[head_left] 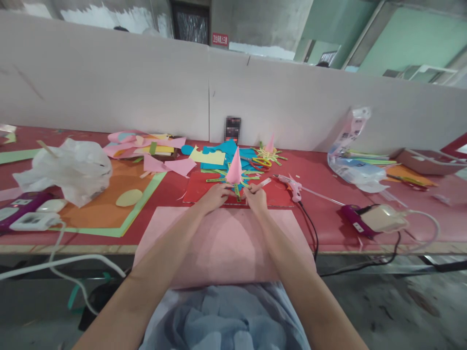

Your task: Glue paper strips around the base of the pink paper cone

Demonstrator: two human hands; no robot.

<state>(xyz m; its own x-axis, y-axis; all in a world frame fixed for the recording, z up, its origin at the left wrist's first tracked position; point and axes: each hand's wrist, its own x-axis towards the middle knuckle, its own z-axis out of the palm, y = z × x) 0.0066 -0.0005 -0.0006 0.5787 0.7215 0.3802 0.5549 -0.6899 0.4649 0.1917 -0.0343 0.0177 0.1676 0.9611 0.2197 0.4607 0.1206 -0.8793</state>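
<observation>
A pink paper cone [235,169] stands upright on a blue base, with several green strips [216,180] spreading out around it. It rests on a red board [195,188]. My left hand [216,195] is at the near left side of this craft, its fingers closed at the strips' edge. On the near right, my right hand [257,198] grips a slim white marker [265,183], its tip hidden by the fingers. Under my forearms lies a pink sheet [222,243]. To the right of the board rests a pink glue gun [293,187].
Scissors [263,163], blue paper [207,160] and a second pink cone craft [270,145] lie behind. Left are a plastic bag [76,167] and orange paper [105,209]. A power strip [355,221] with cables sits right. A white partition [146,92] closes the back.
</observation>
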